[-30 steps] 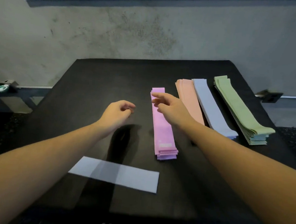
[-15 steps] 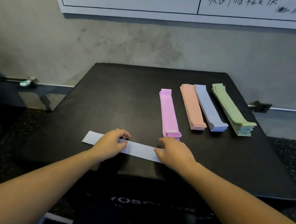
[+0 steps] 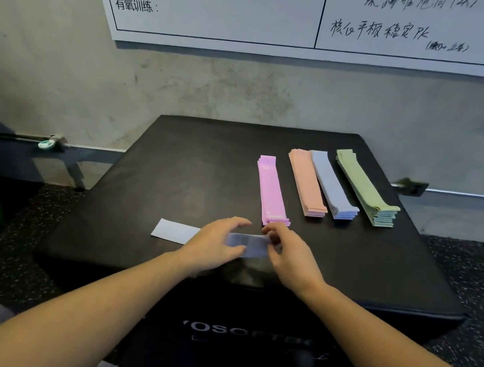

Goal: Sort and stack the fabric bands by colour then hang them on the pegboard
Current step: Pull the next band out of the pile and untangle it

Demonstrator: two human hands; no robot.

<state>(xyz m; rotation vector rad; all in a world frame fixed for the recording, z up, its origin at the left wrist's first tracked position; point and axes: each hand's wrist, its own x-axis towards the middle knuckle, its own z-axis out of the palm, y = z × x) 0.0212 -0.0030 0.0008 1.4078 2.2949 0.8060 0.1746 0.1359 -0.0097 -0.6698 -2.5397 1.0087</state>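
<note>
Hands have closed in since half a second ago: the left hand (image 3: 216,248) and right hand (image 3: 289,257) now pinch the lilac band (image 3: 176,232) near the black box's (image 3: 176,170) front edge, its right end lifted. Behind stand the pink stack (image 3: 272,191), peach stack (image 3: 308,182), blue-grey stack (image 3: 333,185) and green stack (image 3: 365,187), unobstructed toward the right edge.

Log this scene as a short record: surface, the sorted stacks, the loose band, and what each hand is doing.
surface: black padded box
stacks, left to right: pink stack; peach stack; blue-grey stack; green stack
loose item: blue-grey band, lying crosswise near the front edge
left hand: on the band's middle
right hand: pinching its right end
</note>
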